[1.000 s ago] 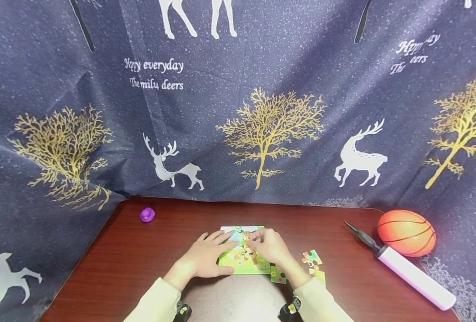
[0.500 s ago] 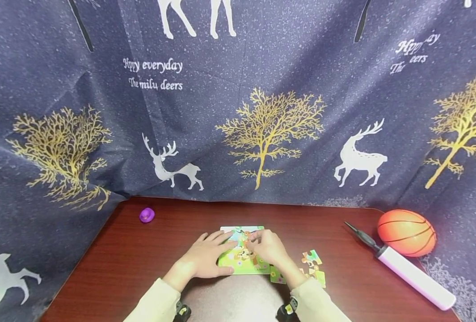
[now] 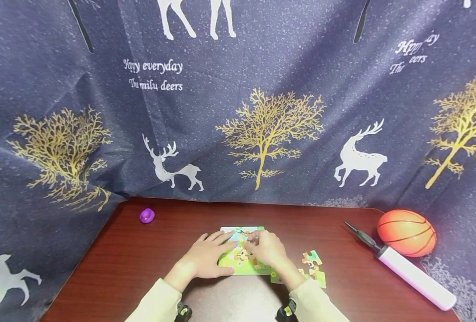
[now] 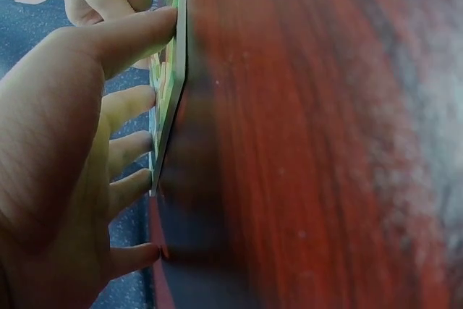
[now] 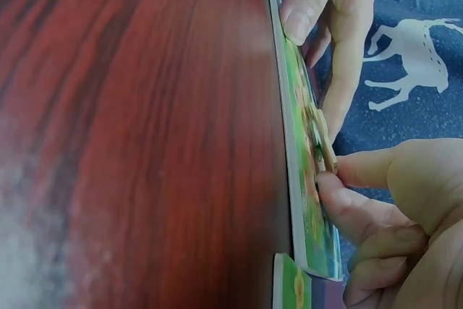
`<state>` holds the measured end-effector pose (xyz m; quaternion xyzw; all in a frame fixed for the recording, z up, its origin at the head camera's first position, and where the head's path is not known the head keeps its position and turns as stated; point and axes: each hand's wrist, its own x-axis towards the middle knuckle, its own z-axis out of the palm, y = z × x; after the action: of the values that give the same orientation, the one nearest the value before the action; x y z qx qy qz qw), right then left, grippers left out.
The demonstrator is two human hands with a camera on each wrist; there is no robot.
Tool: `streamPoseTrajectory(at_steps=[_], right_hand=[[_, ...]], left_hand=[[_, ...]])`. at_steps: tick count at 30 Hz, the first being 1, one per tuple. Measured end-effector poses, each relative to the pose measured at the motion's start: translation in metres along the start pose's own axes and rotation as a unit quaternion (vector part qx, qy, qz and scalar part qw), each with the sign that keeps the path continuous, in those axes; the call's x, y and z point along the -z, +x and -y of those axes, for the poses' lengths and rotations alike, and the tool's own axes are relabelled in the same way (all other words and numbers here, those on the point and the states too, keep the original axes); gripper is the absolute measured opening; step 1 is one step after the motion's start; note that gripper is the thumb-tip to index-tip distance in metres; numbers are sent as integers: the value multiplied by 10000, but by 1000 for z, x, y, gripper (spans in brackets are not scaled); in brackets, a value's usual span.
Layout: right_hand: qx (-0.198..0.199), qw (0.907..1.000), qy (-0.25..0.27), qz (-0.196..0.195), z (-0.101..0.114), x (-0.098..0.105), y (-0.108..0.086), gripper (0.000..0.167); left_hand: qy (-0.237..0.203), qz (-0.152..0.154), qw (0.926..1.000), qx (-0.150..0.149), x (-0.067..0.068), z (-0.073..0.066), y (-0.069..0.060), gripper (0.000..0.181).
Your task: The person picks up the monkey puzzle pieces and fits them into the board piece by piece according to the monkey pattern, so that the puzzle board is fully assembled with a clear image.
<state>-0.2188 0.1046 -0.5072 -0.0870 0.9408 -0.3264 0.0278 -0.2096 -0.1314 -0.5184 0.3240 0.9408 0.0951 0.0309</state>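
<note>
A picture jigsaw board (image 3: pixel 243 269), green with a cartoon animal, lies on the table in the head view. My left hand (image 3: pixel 207 259) rests on its left side with fingers spread and the thumb at the near edge. My right hand (image 3: pixel 271 248) is over the board's right part. In the right wrist view, its thumb and forefinger pinch a jigsaw piece (image 5: pixel 324 141), tilted just above the board's surface; the remaining fingers are curled. The piece's picture side is mostly hidden there. The left wrist view shows the left thumb (image 4: pixel 137 37) against the board's edge.
Loose jigsaw pieces (image 3: pixel 312 256) lie right of the board, and another (image 3: pixel 275 277) sits by its near right corner, partly under the right forearm. A purple hat-shaped item (image 3: pixel 147 215) is at the back left. A pump (image 3: pixel 416 277) and a basketball (image 3: pixel 406 233) stand far right.
The right hand has shifted slightly, its wrist turning a little, and the animal-face part beside its fingers appears a bit further left. The left hand stays in place.
</note>
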Motion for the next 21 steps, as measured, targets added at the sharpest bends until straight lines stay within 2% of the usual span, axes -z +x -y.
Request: streamPoseTrajectory(at_steps=[5, 10, 14, 21], right_hand=[[360, 9993, -100, 3, -4, 3, -5, 13], [824, 9960, 86, 337, -12, 9, -9, 7], [1146, 9922, -100, 478, -18, 12, -10, 7], [1333, 9894, -278, 511, -22, 12, -12, 12]], left_hand=[[55, -116, 9999, -2, 0, -3, 1, 72], [241, -402, 9989, -4, -3, -7, 4, 59], [452, -522, 9976, 83, -5, -11, 7, 49], [751, -771, 9939, 224, -9, -19, 12, 37]])
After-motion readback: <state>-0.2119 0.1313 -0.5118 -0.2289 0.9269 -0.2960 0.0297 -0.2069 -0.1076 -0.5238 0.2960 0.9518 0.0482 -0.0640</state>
